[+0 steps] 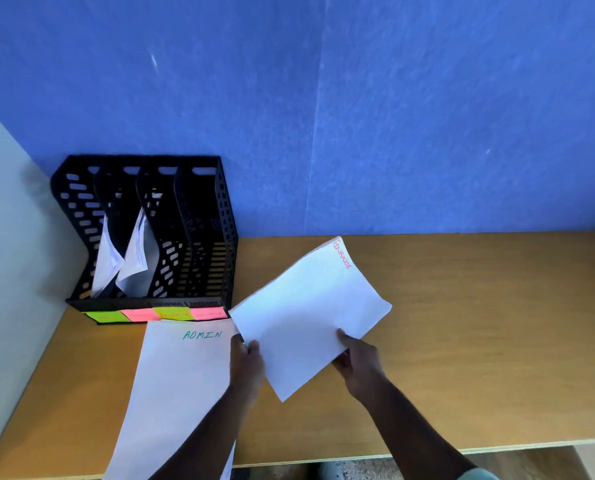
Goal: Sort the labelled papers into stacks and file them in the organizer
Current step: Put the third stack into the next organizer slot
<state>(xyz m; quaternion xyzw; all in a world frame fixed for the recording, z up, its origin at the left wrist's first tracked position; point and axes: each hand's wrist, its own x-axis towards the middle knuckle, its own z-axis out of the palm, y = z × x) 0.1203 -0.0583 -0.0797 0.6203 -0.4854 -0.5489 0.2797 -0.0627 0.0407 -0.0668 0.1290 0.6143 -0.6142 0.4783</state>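
Note:
A white stack of papers marked FINANCE [310, 313] in pink is held tilted above the wooden desk [479, 323]. My left hand [246, 362] grips its left edge and my right hand [353, 358] grips its lower right edge. Another white stack marked ADMIN [178, 386] in green lies flat on the desk to the left, partly under my left forearm. The black mesh organizer [202, 237] stands at the back left with several slots. Its two left slots hold curled white papers [123, 261]. Green, pink and yellow sticky labels [154, 314] line its front lip.
A blue fabric partition [358, 116] rises behind the desk, and a pale side panel [9, 237] closes off the left. The desk's front edge runs along the bottom, with patterned floor below it.

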